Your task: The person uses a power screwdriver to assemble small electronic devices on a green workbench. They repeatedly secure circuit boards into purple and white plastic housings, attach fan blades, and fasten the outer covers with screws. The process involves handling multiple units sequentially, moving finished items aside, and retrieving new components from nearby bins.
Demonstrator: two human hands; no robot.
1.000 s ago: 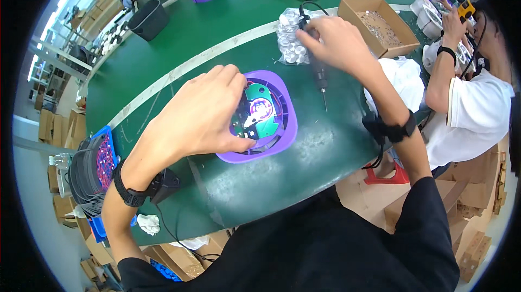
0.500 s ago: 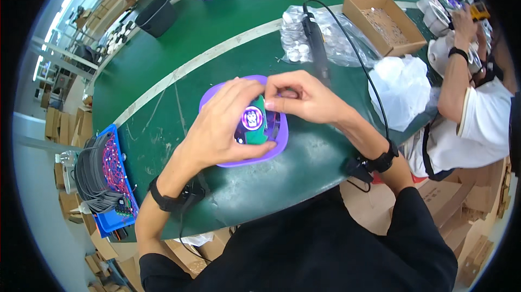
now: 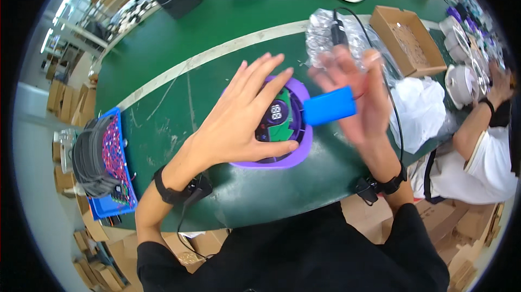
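Note:
A purple plastic housing point(image 3: 304, 145) rests on the green table in front of me. Inside it sit a green circuit board point(image 3: 282, 131) and a round lit display point(image 3: 275, 112). My left hand point(image 3: 233, 113) lies spread over the housing's left side, its thumb along the near side and its fingers stretched past the far rim. At the right rim a blue block, apparently a wrapped battery pack point(image 3: 330, 106), juts out, with a thin red wire at its right end. My right hand point(image 3: 361, 102) is behind it, motion-blurred, palm showing and fingers apart; whether it touches the wire is unclear.
Beyond my right hand are a corded black screwdriver-like tool point(image 3: 338, 30), a clear bag point(image 3: 320, 34), a cardboard box point(image 3: 410, 42) and a white plastic bag point(image 3: 418, 110). A blue tray point(image 3: 126, 170) with wires stands left. At the right, a co-worker's arm point(image 3: 477, 121) reaches over white housings.
The blue block has come into view at the housing's right rim. My right hand has moved right and opened from its pinch. My left fingers have spread; the view has shifted.

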